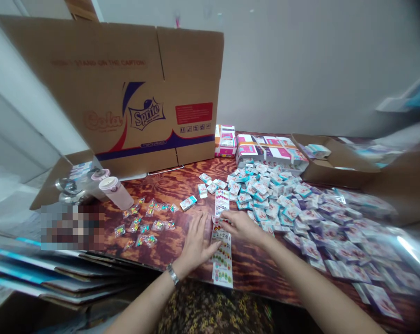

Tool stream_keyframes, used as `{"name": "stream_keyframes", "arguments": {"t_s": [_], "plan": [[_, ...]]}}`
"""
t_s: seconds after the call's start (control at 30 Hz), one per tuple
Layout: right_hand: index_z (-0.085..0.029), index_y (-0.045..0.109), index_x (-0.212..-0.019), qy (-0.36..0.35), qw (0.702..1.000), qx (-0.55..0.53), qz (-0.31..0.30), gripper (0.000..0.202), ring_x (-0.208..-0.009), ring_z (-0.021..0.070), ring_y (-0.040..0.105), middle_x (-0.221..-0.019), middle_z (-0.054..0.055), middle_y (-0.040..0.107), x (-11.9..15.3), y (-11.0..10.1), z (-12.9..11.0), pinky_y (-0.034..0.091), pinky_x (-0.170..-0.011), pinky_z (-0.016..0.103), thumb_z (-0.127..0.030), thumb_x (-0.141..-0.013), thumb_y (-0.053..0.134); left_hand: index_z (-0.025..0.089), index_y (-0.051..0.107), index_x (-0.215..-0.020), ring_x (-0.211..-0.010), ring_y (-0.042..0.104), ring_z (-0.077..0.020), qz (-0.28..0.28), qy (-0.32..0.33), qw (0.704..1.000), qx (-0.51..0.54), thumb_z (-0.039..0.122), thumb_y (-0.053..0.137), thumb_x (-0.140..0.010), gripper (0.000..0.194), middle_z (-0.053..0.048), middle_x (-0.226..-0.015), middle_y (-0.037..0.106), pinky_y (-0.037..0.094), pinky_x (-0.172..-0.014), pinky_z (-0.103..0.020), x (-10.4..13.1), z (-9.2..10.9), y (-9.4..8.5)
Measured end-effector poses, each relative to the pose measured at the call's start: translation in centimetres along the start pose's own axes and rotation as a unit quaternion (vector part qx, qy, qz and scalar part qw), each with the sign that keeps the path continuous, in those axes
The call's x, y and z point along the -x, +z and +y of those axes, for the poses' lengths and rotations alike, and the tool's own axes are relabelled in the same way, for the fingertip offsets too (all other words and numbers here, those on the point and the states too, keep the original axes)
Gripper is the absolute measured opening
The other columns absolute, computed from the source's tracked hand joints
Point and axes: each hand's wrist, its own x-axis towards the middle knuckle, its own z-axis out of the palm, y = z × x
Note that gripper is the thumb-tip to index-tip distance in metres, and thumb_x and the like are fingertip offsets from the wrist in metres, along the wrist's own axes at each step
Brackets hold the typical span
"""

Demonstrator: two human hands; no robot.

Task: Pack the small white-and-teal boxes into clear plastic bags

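A long strip of small printed stickers point(222, 266) lies on the wood-patterned table, running away from its front edge. My left hand point(198, 241), with a metal watch on the wrist, rests on the table at the strip's left side, fingers spread and thumb over the strip. From the right, my right hand point(238, 225) bends its fingers together over the strip's upper part; what they pinch, if anything, is too small to name. Just beyond my left hand lies a small white-and-blue box point(188, 202). Small bags of colourful pieces point(145, 227) are scattered to the left.
Small boxes point(265, 190) form a large pile on the right. Behind stand a big carton point(154, 102) and wrapped packs point(272, 150). A cup point(116, 192) stands at the left, above stacked cardboard point(57, 273). An open box point(338, 171) sits back right.
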Motion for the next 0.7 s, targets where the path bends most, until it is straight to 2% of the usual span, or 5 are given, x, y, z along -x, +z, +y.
{"name": "stream_keyframes", "arguments": {"t_s": [0.17,0.27,0.43,0.53,0.7], "plan": [[-0.021,0.056,-0.086,-0.015,0.987,-0.115,0.113,0.020,-0.064,0.0139,0.054,-0.071,0.001,0.059,1.2,-3.8,-2.1,0.036,-0.059,0.022,-0.030,-0.091,0.039,0.015,0.063,-0.095,-0.088,0.060,-0.0213,-0.042,-0.087,0.973,0.208,0.042,0.050,-0.084,0.032,-0.009,-0.093,0.065,0.046,-0.084,-0.036,-1.0,-0.2,0.2],[-0.022,0.057,-0.090,-0.023,0.982,-0.129,0.139,0.020,-0.071,0.0157,0.057,-0.079,0.003,0.063,1.6,-3.2,-2.8,0.039,-0.064,0.024,-0.030,-0.091,0.039,0.015,0.060,-0.101,-0.078,0.061,-0.0175,-0.058,-0.114,0.957,0.261,0.046,0.047,-0.085,0.037,-0.007,-0.089,0.066,0.050,-0.070,-0.029,-0.3,0.4,0.4],[-0.023,0.058,-0.091,-0.004,0.973,-0.134,0.190,0.019,-0.073,0.0171,0.060,-0.081,0.003,0.064,1.0,-2.0,-3.0,0.041,-0.066,0.025,-0.031,-0.090,0.040,0.016,0.059,-0.108,-0.081,0.061,-0.0176,-0.097,-0.191,0.881,0.421,0.049,0.053,-0.082,0.043,-0.006,-0.088,0.065,0.048,-0.071,-0.028,0.7,1.7,-0.1],[-0.023,0.057,-0.094,-0.008,0.970,-0.140,0.196,0.019,-0.073,0.0166,0.060,-0.081,0.003,0.064,0.6,-2.3,-3.0,0.042,-0.067,0.025,-0.030,-0.091,0.039,0.015,0.065,-0.093,-0.077,0.059,-0.0165,-0.075,-0.179,0.881,0.432,0.043,0.068,-0.071,0.037,-0.004,-0.082,0.065,0.046,-0.071,-0.026,0.8,1.4,0.1],[-0.022,0.058,-0.098,-0.084,0.979,-0.098,0.155,0.021,-0.086,0.0191,0.058,-0.092,0.007,0.064,2.1,-1.3,-4.7,0.043,-0.076,0.030,-0.023,-0.091,0.038,0.012,0.062,-0.069,-0.053,0.050,-0.0096,0.003,-0.218,0.866,0.450,0.044,0.068,-0.070,0.032,0.001,-0.059,0.059,0.039,-0.054,-0.021,0.5,0.5,0.5]]}}
